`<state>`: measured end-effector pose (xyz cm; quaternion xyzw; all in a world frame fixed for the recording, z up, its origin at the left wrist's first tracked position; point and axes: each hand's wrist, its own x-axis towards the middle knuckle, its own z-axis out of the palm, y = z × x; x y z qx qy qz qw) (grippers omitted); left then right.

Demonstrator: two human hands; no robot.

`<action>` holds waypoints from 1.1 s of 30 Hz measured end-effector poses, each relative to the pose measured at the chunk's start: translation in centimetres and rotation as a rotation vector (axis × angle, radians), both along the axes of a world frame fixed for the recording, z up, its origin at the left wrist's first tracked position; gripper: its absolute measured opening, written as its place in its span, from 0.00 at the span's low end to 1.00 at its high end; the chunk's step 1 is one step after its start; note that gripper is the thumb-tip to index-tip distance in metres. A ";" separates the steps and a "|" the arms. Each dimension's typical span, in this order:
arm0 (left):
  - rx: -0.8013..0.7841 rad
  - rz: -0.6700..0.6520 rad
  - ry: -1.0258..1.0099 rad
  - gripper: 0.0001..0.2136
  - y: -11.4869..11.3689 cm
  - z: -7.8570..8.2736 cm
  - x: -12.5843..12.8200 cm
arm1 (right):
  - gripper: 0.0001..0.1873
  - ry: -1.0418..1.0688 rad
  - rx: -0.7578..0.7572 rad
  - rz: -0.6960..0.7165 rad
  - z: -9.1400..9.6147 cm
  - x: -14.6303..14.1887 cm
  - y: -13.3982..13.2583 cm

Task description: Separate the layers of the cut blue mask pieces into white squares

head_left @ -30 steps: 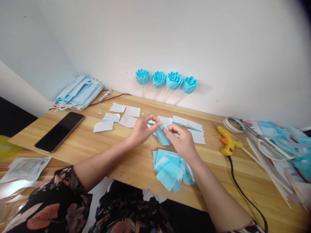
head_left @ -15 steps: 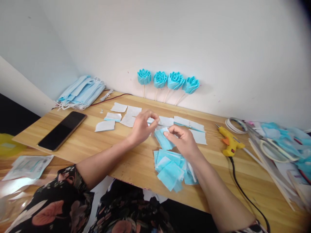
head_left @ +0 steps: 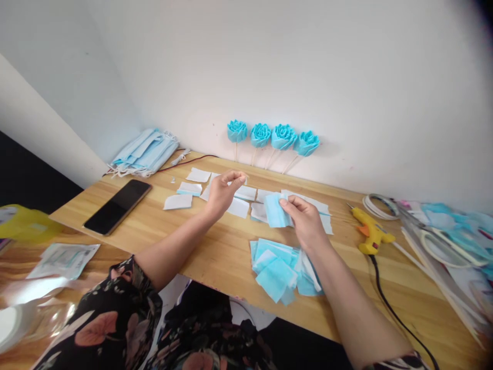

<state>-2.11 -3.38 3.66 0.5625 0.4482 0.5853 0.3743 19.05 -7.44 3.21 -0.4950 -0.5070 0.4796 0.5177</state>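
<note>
My right hand point(head_left: 306, 221) pinches a small blue square of mask fabric point(head_left: 276, 209) and holds it up just above the wooden table point(head_left: 192, 246). My left hand point(head_left: 224, 191) hovers a little to the left of it, thumb and fingers pinched together on something thin and pale that I cannot make out. White fabric pieces point(head_left: 239, 206) lie spread on the table under and behind both hands. A loose pile of blue cut pieces point(head_left: 276, 266) lies near the front edge, below my right wrist.
Four blue fabric roses point(head_left: 271, 136) on sticks lean on the wall. A stack of face masks point(head_left: 145, 152) and a black phone point(head_left: 117, 205) lie at the left. A yellow glue gun point(head_left: 372, 231) with its cord, scissors point(head_left: 442, 241) and sticks lie right.
My hands have drawn apart: the left moved left and up with its fingers pinched, while the right kept the blue piece and turned it flat. The view shifted slightly left.
</note>
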 end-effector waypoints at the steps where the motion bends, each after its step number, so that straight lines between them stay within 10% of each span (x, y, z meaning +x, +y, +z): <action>1: -0.013 0.002 -0.015 0.10 0.1 0.3 -0.3 | 0.18 -0.002 0.006 -0.009 0.0 0.1 0.1; 9: 0.117 0.227 0.457 0.09 0.6 5.4 -10.0 | 0.16 0.018 0.051 -0.023 0.0 0.3 0.4; 16: -0.351 0.299 1.278 0.14 1.2 3.8 -18.2 | 0.18 0.023 0.063 -0.023 -0.1 0.1 0.4; 33: -0.353 0.225 1.440 0.12 2.7 2.7 -21.3 | 0.16 0.013 0.064 -0.008 -0.7 0.4 0.7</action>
